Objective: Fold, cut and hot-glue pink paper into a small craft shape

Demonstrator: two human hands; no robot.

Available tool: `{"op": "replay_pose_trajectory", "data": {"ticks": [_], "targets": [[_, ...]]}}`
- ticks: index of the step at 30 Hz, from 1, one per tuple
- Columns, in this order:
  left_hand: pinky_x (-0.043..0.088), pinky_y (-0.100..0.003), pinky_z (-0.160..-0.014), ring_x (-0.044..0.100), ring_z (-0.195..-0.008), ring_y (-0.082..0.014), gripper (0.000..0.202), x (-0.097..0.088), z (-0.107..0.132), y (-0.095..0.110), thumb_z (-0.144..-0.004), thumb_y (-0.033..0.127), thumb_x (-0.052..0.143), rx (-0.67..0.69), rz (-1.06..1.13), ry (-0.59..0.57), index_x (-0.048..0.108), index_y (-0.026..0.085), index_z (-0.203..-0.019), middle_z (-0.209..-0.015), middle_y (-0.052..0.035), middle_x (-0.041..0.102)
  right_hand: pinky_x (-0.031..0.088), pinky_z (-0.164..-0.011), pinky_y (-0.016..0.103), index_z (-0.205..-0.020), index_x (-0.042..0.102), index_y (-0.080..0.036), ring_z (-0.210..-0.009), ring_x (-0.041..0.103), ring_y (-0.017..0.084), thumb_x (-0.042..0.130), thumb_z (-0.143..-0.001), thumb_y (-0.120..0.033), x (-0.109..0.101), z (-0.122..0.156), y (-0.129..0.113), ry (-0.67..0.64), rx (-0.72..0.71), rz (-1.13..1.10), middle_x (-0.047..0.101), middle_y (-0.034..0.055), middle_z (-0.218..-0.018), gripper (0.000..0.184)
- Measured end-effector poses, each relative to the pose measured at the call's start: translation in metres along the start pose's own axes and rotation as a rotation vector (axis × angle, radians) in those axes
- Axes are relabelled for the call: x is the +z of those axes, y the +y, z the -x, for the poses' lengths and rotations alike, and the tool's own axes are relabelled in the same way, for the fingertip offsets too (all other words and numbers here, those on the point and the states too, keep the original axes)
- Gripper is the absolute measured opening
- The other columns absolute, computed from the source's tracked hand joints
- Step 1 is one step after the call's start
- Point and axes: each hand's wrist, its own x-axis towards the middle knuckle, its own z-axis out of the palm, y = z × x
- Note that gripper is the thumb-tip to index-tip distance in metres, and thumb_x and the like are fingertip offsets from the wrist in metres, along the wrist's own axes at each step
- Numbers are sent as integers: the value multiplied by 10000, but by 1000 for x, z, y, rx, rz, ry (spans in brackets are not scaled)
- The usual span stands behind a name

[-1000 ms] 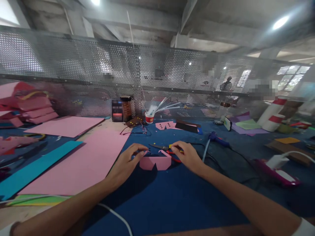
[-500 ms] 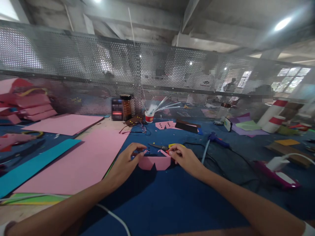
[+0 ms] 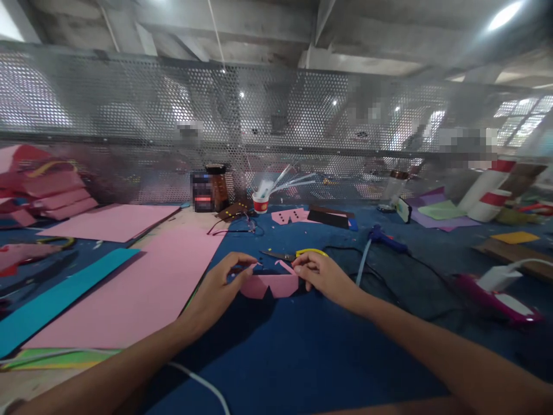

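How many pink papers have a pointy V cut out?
2. A pink glasses shape is between the left hand and right hand; a dotted pink strip lies farther back, beside the black strip. More may be hidden.

The paper glasses (image 3: 281,286) are plain pink, the tabletop (image 3: 280,357) dark blue, the strip (image 3: 71,298) teal.

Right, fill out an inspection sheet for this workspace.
Surface: dark blue tabletop, small scraps on it.
Things in hand: pink notched piece, side arms folded back.
Clutter: scissors beyond the piece; blue glue gun to the right; pink sheets and teal strip to the left.
Hands: left hand and right hand each appear to pinch a side arm.
Cables: white cable at the front; dark cable right of the scissors.
Surroundings: perforated screen behind.
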Motion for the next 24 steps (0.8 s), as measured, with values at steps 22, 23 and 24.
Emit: {"op": "replay_pose_trajectory", "data": {"ticks": [22, 23, 24], "targets": [[449, -279, -842, 640, -909, -175, 149, 9, -67, 10, -861, 216, 621, 304, -220, -345, 765, 247, -882, -916, -3, 733, 412, -463, 179, -1010, 641, -157, -517, 578, 83, 582, -892, -298, -1, 4, 2, -133, 36, -5, 599, -14, -686, 193], [446, -273, -831, 641, -903, -172, 145, 8, -68, 9, -857, 210, 626, 304, -229, -353, 766, 247, -874, -902, 3, 737, 409, -461, 177, -1006, 642, -157, -516, 577, 82, 581, -891, -294, 0, 3, 3, -133, 36, -11, 596, -16, -681, 188], [445, -268, -819, 641, -897, -170, 143, 8, -68, 9, -852, 206, 631, 310, -238, -362, 767, 248, -868, -891, 7, 738, 407, -460, 176, -1004, 641, -158, -515, 577, 81, 582, -890, -291, 0, 3, 3, -135, 37, -18, 595, -18, -680, 185]]}}
